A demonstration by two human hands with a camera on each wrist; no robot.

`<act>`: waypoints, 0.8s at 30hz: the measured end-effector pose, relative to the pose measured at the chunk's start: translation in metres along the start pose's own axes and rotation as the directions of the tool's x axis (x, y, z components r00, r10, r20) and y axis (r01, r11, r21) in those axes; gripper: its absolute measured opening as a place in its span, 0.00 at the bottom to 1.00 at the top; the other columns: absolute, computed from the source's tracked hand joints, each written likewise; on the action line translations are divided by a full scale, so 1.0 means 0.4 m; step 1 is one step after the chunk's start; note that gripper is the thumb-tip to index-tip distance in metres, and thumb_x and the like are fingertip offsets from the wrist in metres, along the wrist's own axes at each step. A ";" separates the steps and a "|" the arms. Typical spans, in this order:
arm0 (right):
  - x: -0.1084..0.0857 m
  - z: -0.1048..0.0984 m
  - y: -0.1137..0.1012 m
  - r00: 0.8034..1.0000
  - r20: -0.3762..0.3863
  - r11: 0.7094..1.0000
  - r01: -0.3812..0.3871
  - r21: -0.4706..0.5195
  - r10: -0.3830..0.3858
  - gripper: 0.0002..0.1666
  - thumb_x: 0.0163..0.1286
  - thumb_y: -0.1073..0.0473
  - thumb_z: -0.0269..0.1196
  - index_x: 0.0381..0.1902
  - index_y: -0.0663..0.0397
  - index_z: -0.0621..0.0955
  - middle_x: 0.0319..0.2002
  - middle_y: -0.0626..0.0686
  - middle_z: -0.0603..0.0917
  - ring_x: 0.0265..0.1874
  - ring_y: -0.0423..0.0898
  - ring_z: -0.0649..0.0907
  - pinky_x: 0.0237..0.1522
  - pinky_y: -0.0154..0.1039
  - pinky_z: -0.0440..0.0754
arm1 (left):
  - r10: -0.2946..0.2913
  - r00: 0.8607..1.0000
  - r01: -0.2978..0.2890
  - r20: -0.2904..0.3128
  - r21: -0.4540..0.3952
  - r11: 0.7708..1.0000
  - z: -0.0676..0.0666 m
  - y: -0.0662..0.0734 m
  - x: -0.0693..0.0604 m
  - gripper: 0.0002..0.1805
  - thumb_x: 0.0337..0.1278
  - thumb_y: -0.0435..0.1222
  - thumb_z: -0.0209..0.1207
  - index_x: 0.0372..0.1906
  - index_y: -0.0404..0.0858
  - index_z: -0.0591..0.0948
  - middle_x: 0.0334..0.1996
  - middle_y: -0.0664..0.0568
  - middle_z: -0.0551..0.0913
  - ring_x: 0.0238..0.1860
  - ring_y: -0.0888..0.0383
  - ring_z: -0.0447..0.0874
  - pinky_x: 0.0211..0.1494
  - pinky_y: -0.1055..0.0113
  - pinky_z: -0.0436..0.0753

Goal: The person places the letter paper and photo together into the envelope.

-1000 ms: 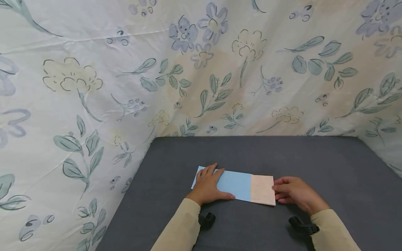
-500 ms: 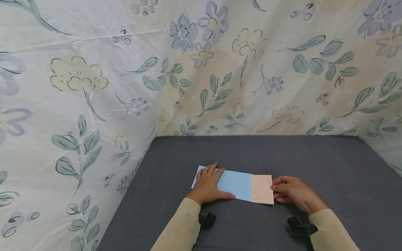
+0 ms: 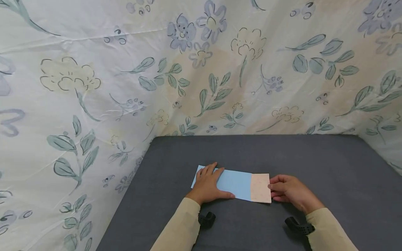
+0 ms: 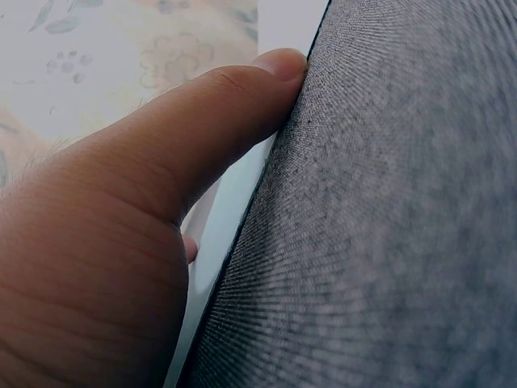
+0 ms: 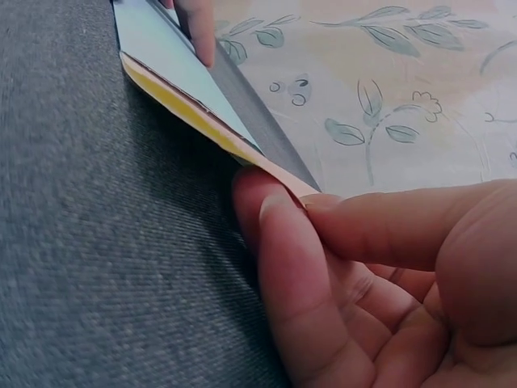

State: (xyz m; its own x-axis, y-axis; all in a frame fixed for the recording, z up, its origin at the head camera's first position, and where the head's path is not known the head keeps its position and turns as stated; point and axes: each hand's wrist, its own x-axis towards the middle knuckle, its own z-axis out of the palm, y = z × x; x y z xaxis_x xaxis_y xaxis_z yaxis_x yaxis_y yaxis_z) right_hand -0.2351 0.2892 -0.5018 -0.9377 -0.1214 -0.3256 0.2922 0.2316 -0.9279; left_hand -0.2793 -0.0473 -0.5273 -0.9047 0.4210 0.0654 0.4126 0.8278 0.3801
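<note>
A strip of light blue paper (image 3: 236, 183) lies slightly slanted on the dark grey surface, with a pale pink paper panel (image 3: 260, 188) at its right end. My left hand (image 3: 207, 184) rests on the blue part with fingers spread, the thumb along its near edge. In the left wrist view the thumb (image 4: 234, 105) touches the paper's edge. At the right end, my right hand (image 3: 290, 190) pinches the outer edge of the pink panel between thumb and fingers. In the right wrist view that pink panel (image 5: 279, 176) tilts up off the surface, and a yellow layer (image 5: 182, 105) shows along its side.
The dark grey tabletop (image 3: 251, 150) stretches around the paper. A white cloth (image 3: 201, 87) with flowers and leaves hangs behind and to the left. Black straps (image 3: 299, 226) sit on both wrists below beige sleeves.
My right hand has moved slightly left, and the pink panel's outer edge has come in with it, so the panel looks narrower. My left hand stays in place on the blue paper.
</note>
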 end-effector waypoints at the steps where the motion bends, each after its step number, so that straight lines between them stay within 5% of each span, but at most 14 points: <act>1: 0.000 0.002 0.001 1.000 -0.003 1.000 0.003 0.001 -0.003 0.19 0.79 0.62 0.68 0.58 0.71 0.80 0.41 0.58 0.87 0.37 0.53 0.88 0.40 0.45 0.90 | 0.001 1.000 -0.001 0.000 0.001 1.000 -0.001 0.000 -0.001 0.64 0.45 0.78 0.71 0.86 0.52 0.68 0.86 0.48 0.56 0.84 0.43 0.53 0.82 0.37 0.48; 24: -0.024 0.062 0.005 0.999 -0.047 1.000 0.025 0.018 -0.024 0.16 0.80 0.63 0.67 0.56 0.71 0.80 0.42 0.58 0.86 0.37 0.53 0.87 0.39 0.45 0.90 | 0.020 1.000 -0.020 -0.002 -0.005 1.000 -0.010 -0.013 -0.023 0.64 0.43 0.78 0.72 0.85 0.51 0.70 0.86 0.48 0.58 0.83 0.43 0.54 0.82 0.37 0.50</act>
State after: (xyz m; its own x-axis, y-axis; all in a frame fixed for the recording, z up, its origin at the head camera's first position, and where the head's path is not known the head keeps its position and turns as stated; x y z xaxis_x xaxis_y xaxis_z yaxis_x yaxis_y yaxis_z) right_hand -0.2209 0.2671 -0.5050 -0.9524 -0.0812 -0.2938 0.2717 0.2106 -0.9391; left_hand -0.2736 -0.0571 -0.5261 -0.8963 0.4372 0.0745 0.4305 0.8173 0.3830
